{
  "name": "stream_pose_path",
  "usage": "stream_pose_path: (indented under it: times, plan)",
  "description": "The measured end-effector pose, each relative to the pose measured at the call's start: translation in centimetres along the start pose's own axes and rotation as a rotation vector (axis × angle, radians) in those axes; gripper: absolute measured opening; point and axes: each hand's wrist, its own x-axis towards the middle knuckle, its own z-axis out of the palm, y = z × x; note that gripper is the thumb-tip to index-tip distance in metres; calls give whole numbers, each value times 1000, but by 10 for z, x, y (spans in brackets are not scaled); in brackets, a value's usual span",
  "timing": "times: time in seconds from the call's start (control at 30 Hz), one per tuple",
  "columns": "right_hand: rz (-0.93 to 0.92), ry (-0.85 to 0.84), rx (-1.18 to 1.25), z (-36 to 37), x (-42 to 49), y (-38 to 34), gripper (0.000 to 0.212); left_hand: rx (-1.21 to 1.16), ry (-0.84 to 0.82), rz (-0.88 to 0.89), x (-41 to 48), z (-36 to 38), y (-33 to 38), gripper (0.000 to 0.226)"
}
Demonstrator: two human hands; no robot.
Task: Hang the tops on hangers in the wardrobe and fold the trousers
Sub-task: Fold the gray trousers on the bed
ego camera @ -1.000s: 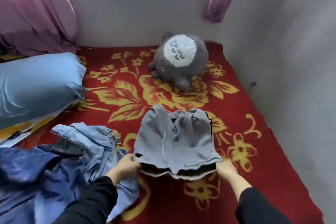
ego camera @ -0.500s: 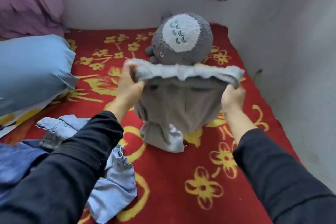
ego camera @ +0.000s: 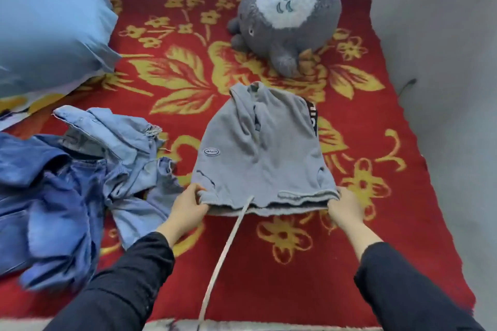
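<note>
1. One item in hand: grey trousers [ego camera: 258,153] lie on the bed [ego camera: 309,277], centre of frame, waistband nearest the lower edge. The far end is bunched up twd the plush toy [ego camera: 287,16]. Can't tell if a fold is already in.
2. Progress, as I judge it: early. This pair looks laid out for smoothing, fold barely begun.
3. Left to do: denim pile [ego camera: 80,174] at left of frame is crumpled, unfolded. Can't tell tops from trousers in it. No hangers or wardrobe in view, so nothing shows any hanging done.
4. Left hand [ego camera: 188,209]: fingers [ego camera: 197,189] curled, pinching the waistband's left corner.
5. Right hand [ego camera: 345,209]: fingers [ego camera: 339,193] clenched on the waistband's right corner, cloth drawn out betw. both hands.
6. Drawstring [ego camera: 228,244] trails loose from mid-waistband to the bottom edge of frame; neither hand on it.
7. Pillow [ego camera: 48,37] upper left, apart from the grey pair.
</note>
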Motion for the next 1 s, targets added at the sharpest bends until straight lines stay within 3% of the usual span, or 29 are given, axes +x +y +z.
stream_pose_path:
  times: [0.07,0.1,0.27,0.4,0.47,0.6,0.67,0.77,0.9,1.0]
  plan:
    - [-92,-95,-138,9,-3,29,62,23,3,-16,-22,20,-15,26]
    - [-142,-145,-237,11,-5,41,68,20,8,-22,-32,27,-20,30]
    - [-217,-305,-533,18,-11,90,51,97,-12,-58,-77,57,-40,54]
    - [-236,-350,-641,30,-28,124,35,205,-149,-123,-109,84,-62,44]
    - [-223,-375,-707,34,-36,144,39,206,-272,-161,-123,95,-75,40]
    - [-171,-632,-895,42,-41,171,47,301,-548,-265,-134,105,-99,40]
    - [-162,-726,-915,46,-35,164,63,327,-630,-352,-125,106,-106,58]
    - [-199,-633,-775,59,-18,131,64,273,-503,-437,-94,100,-99,75]
    - [-280,-505,-568,77,17,68,53,259,-168,-337,-28,81,-68,54]
    - [-357,-434,-547,89,47,16,49,225,-94,-276,22,67,-39,45]
